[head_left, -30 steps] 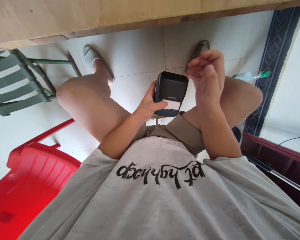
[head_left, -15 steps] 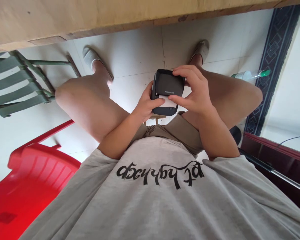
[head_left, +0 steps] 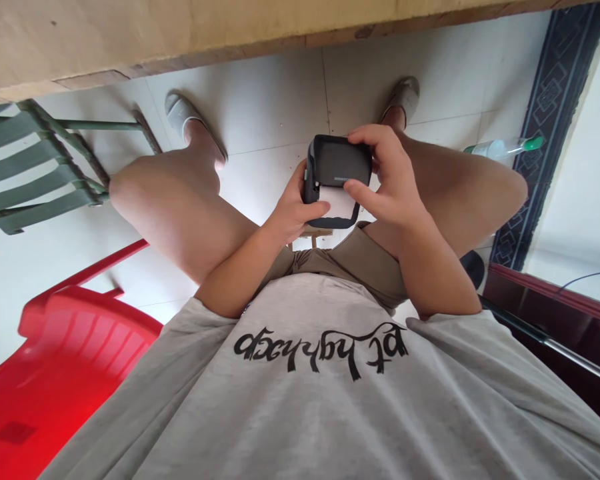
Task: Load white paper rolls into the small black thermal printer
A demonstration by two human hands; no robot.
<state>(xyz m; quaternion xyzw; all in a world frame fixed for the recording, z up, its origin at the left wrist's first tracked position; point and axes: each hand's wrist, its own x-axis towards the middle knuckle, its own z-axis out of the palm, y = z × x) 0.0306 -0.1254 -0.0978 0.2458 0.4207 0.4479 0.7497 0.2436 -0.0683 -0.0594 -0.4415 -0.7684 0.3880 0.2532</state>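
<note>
Between my knees, my left hand (head_left: 300, 207) grips a small black portable printer (head_left: 343, 160) by its left side, thumb across its near part. A strip of white paper (head_left: 335, 200) shows between the printer's dark lid and its near rim. On the other side, my right hand (head_left: 387, 173) pinches the lid, fingers at the far right corner and thumb on the near edge beside the paper. The lid looks partly raised. The fingertips under the printer are hidden.
A wooden table edge (head_left: 260, 50) runs across the top. To the left are a green slatted chair (head_left: 35, 167) and a red plastic chair (head_left: 70, 360). A clear bottle with a green cap (head_left: 505, 148) lies on the floor beyond my right knee.
The lid has shifted slightly upward with my right hand, and more white paper shows below it. My right thumb has moved up and right. My left hand keeps its hold.
</note>
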